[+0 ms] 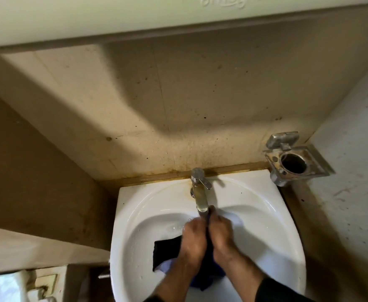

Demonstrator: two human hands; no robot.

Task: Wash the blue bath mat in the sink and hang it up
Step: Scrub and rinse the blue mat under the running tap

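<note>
The blue bath mat (167,249) lies bunched in the bowl of the white sink (135,214), in the lower middle of the frame, its wet cloth dark, almost black, left of the hands and bluer below the wrists. The left hand (192,240) and the right hand (221,237) are pressed side by side, both closed on a fold of the mat held between them. Just above them the chrome tap (200,192) reaches out over the bowl; water seems to be running by the left hand, though blur makes this unsure. At the right edge, past the sink's upper corner, a tarnished metal holder (292,160) is fixed to the stained wall (178,94).
</note>
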